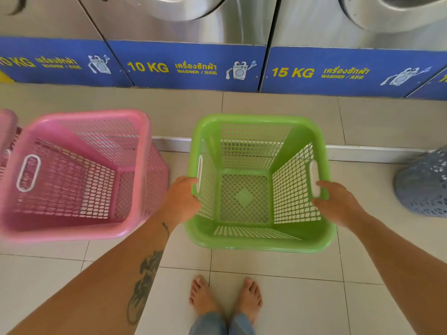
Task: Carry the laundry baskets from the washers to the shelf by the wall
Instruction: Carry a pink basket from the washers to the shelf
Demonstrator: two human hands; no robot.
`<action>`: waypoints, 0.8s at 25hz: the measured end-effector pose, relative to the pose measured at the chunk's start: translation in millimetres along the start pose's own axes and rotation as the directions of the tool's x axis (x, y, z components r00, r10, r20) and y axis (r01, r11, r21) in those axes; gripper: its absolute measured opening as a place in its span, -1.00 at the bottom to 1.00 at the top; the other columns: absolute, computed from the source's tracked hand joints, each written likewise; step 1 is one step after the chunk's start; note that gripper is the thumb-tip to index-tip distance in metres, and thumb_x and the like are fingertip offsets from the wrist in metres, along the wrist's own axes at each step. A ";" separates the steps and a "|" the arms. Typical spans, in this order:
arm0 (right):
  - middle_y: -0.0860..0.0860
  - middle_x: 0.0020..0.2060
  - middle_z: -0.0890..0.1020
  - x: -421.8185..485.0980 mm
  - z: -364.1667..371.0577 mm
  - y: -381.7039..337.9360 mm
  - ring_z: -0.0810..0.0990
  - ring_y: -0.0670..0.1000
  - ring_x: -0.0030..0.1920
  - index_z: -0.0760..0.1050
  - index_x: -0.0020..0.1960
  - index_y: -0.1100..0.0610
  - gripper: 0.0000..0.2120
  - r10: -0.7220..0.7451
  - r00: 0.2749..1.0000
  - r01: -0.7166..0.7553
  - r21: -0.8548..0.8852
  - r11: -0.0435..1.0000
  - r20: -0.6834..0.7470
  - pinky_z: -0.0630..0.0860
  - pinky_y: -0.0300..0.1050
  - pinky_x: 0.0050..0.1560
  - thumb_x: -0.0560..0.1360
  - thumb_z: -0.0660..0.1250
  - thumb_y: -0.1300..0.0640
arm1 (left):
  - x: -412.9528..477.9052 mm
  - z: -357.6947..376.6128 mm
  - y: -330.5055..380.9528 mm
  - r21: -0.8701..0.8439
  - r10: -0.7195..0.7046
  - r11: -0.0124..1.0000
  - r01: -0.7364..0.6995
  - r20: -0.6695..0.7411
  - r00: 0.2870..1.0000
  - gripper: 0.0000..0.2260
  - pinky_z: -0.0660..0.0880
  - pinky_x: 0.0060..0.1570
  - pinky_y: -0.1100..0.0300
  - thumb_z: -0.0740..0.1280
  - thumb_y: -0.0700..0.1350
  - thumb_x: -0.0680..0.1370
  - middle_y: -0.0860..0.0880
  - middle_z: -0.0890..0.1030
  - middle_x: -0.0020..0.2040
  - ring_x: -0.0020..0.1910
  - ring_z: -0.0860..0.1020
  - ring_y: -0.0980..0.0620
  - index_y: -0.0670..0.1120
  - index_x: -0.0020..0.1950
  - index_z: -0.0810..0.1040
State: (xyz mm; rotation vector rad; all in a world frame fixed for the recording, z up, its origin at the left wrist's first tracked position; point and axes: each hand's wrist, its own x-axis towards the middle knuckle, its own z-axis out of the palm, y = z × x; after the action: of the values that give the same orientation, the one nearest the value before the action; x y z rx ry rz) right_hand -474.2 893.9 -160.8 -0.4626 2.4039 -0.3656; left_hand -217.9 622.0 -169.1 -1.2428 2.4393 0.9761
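Note:
An empty green mesh laundry basket (258,243) is in front of me, between my two arms. My left hand (181,201) grips its left side at the white handle slot. My right hand (336,201) grips its right side at the other handle slot. To the left stands an empty pink mesh basket (77,175), tilted in the wide-angle view, with a white handle slot on its left wall. Both baskets are before a row of steel washers (188,66) with blue bands marked 10 KG and 15 KG.
Another pink basket (6,131) shows at the far left edge. A grey-blue openwork basket (425,187) stands at the right edge. A low white step (362,153) runs under the washers. My bare feet (225,298) stand on beige floor tiles.

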 end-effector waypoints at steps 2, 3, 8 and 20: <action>0.13 0.44 0.32 -16.5 -15.1 -19.2 0.58 0.05 -0.10 0.30 0.46 -0.01 -0.46 -0.058 0.998 0.058 0.003 0.998 -0.014 0.47 -0.24 -0.36 0.50 0.33 0.07 | -19.9 -22.4 11.4 -0.030 0.014 0.999 -0.015 -0.033 0.999 -0.50 0.44 0.16 0.07 0.25 -0.25 0.47 -0.10 0.43 0.37 0.24 0.49 -0.13 -0.03 0.42 0.39; 0.13 0.43 0.32 -28.3 -25.1 -31.9 0.58 -0.02 -0.21 0.30 0.45 -0.01 -0.47 -0.081 0.997 0.081 0.001 0.997 -0.016 0.47 -0.26 -0.41 0.51 0.33 0.07 | -32.8 -36.9 18.9 -0.058 0.010 0.998 -0.012 -0.047 0.999 -0.51 0.52 0.07 0.02 0.23 -0.24 0.48 -0.11 0.48 0.31 0.13 0.55 -0.16 0.01 0.41 0.39; 0.11 0.38 0.37 -95.1 -75.3 -115.4 0.60 -0.02 -0.29 0.37 0.40 0.01 -0.54 -0.251 0.967 0.254 0.049 0.966 -0.052 0.46 -0.33 -0.48 0.52 0.34 0.12 | -109.3 -127.1 30.7 -0.161 -0.001 0.986 -0.038 -0.237 0.972 -0.64 0.53 -0.06 0.11 0.21 -0.27 0.48 -0.05 0.60 0.08 -0.04 0.59 -0.09 0.00 0.22 0.53; 0.15 0.36 0.42 -246.9 -69.1 -402.0 0.44 0.15 0.29 0.39 0.40 0.12 -0.53 -0.646 0.763 0.643 -0.102 0.759 -0.001 0.31 -0.02 0.33 0.50 0.34 0.18 | -276.8 -340.3 -87.3 -0.326 -0.115 0.943 -0.066 -0.506 0.855 -0.68 0.52 0.07 0.11 0.23 -0.28 0.50 -0.04 0.61 0.15 0.02 0.60 -0.07 -0.02 0.16 0.61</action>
State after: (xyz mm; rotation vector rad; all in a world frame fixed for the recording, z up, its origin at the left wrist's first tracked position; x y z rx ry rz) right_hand -246.7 645.0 176.4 -1.3565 2.2311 -0.5562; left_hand 49.9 536.8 178.8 -1.8628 2.7085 1.2131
